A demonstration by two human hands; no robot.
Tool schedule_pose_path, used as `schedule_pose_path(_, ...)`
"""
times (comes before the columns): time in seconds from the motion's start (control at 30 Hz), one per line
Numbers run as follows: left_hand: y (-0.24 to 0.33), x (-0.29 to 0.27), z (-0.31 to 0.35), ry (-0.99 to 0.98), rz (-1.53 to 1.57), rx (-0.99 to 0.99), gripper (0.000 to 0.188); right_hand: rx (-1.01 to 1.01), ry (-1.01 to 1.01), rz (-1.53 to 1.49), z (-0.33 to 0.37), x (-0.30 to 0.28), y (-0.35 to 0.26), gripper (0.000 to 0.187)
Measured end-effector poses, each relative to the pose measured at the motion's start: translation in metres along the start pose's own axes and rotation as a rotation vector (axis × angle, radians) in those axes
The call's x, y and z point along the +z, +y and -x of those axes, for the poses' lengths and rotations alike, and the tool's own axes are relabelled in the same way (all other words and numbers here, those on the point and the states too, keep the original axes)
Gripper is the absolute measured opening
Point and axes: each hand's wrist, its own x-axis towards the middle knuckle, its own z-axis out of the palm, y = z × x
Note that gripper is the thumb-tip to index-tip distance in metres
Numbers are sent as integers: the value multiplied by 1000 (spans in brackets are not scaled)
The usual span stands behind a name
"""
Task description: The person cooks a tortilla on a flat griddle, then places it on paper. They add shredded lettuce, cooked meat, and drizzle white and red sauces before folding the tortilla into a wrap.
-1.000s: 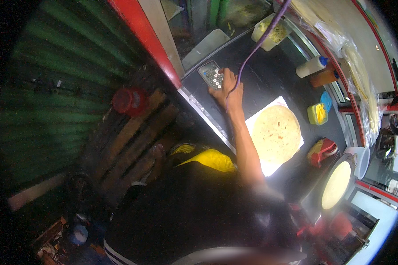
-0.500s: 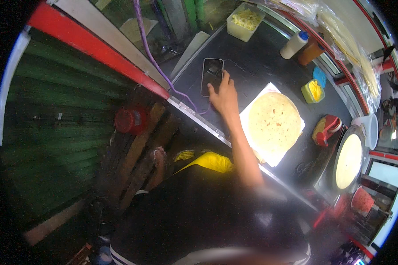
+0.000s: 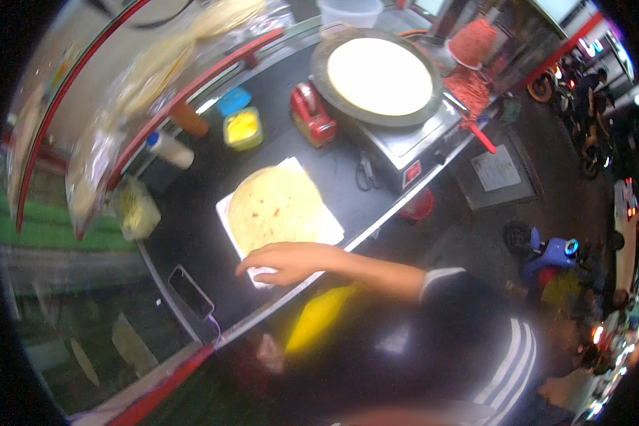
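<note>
Right-hand grip [image 3: 287, 261] is held loosely spread, palm down, with the thumb parted from the curved fingers and nothing seen pinched between them. It is placed over the near edge of a round, brown-speckled flatbread [image 3: 277, 206] and the white sheet [image 3: 328, 226] beneath; whether either is being touched cannot be told. The flatbread is laid flat on that sheet, whose corners are left showing around it, and both are set on the dark bench [image 3: 192, 238], close to its front edge. What seems to be the left-hand grip [image 3: 270, 353] is seen low beside a yellow cloth [image 3: 318, 319]; it is blurred and dim, so its state cannot be made out.

To the left of the sheet, a phone [image 3: 192, 291] is laid on the bench, with a purple cable [image 3: 216, 328] at its lower end. Beyond the flatbread are set a tub [image 3: 246, 144] of yellow food, a blue lid [image 3: 234, 101] just beside it, and a red-and-yellow tool [image 3: 312, 117]. To the right, a pale round layer [image 3: 380, 77] is spread on a dark griddle [image 3: 336, 103], which is carried by a steel stove [image 3: 405, 145]. Scissors [image 3: 366, 174] are placed near the stove's left side.
</note>
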Motion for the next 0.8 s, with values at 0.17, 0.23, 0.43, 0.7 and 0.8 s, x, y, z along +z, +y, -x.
schedule_pose_path(0.17,272,-31,-78,189,387,629,69,97,270,33,97,-157,-73,40)
schedule_pose_path(0.23,400,-13,-98,136,1119,351,93,-45,233,22,104,-181,-103,37)
schedule_pose_path(0.43,669,64,-96,-1134,1962,442,110,-362,397,443,124,-221,-124,30)
schedule_pose_path(0.7,766,84,-123,-279,723,637,48,499,1078,768,279,-412,-45,22)
schedule_pose_path(0.8,746,60,-154,178,343,827,23,760,893,772,315,-483,11,45)
